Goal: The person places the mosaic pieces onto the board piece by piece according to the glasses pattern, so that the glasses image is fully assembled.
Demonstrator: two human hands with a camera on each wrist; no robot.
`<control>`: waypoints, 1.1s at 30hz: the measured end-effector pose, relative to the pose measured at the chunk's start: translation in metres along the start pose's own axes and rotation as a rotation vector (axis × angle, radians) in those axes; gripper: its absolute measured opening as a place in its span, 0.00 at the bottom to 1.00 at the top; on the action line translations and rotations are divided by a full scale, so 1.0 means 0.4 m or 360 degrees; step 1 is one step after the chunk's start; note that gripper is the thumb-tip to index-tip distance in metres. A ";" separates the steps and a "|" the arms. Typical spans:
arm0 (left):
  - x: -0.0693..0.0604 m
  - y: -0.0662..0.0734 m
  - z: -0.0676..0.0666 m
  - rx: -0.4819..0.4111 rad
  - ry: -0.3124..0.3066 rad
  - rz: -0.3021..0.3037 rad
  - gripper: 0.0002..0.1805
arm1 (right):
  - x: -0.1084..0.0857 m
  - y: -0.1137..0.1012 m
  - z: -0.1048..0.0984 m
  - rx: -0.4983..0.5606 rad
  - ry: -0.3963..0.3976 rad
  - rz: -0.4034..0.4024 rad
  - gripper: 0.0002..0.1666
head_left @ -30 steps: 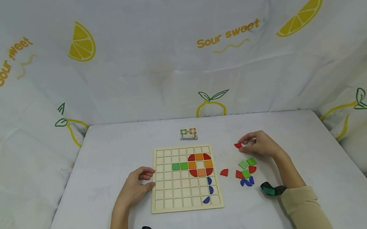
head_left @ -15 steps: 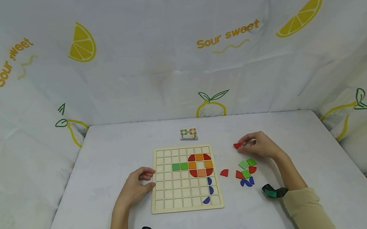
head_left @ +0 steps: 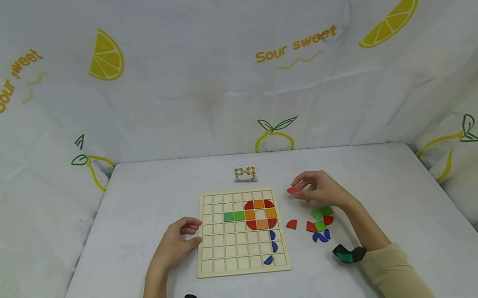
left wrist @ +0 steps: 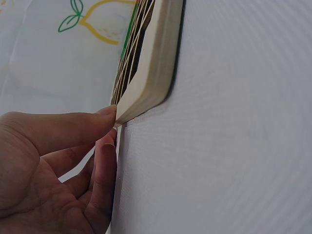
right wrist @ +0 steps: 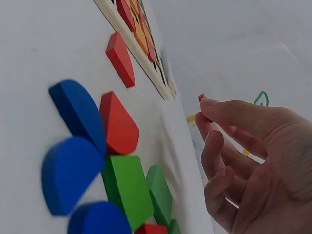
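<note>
In the head view, my right hand (head_left: 319,189) pinches a red quarter-circle tile (head_left: 291,190) between thumb and fingertips, above the table right of the board. Only a sliver of this red tile (right wrist: 202,97) shows in the right wrist view. My left hand (head_left: 176,242) touches the left edge of the wooden grid board (head_left: 226,251) with thumb and fingertips, which stand apart along it. On the board, red and orange tiles form a ring at the upper right. Two green squares (head_left: 234,216) adjoin it, and blue half-circles (head_left: 274,247) lie in the right-hand columns.
Loose tiles lie right of the board: a lone red quarter-circle (head_left: 292,224), a green square (head_left: 320,226) among other greens and reds, and blue half-circles (head_left: 323,238). Behind the board lies a small pattern card (head_left: 245,173). Printed white cloth (head_left: 198,124) hangs at the back.
My right hand has moved left toward the board, carrying the red quarter-circle tile away from the loose pile. The left hand and the board have stayed put.
</note>
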State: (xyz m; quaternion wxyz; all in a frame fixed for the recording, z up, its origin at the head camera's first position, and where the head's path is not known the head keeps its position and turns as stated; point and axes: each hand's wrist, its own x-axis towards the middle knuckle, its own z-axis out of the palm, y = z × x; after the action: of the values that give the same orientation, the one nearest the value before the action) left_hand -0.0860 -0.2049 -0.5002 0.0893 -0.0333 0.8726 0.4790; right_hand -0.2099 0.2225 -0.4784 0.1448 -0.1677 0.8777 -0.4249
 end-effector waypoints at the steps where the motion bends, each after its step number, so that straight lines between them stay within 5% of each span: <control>1: 0.000 0.000 0.000 0.0000 0.0000 0.0002 0.19 | 0.005 -0.006 0.007 0.0000 -0.0022 -0.0012 0.17; 21: -0.002 0.002 -0.004 -0.0022 0.0000 0.0003 0.19 | 0.131 -0.155 0.162 0.0063 -0.0336 -0.0334 0.15; 33: -0.003 0.003 -0.001 -0.0011 0.0005 -0.0007 0.19 | 0.196 -0.196 0.231 0.0106 -0.0492 -0.0378 0.15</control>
State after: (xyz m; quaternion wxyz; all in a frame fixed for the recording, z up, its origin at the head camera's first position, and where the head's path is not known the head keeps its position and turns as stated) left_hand -0.0851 -0.2045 -0.4990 0.0889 -0.0364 0.8710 0.4817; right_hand -0.2306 0.0795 -0.4801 0.2322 -0.3285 0.8045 -0.4370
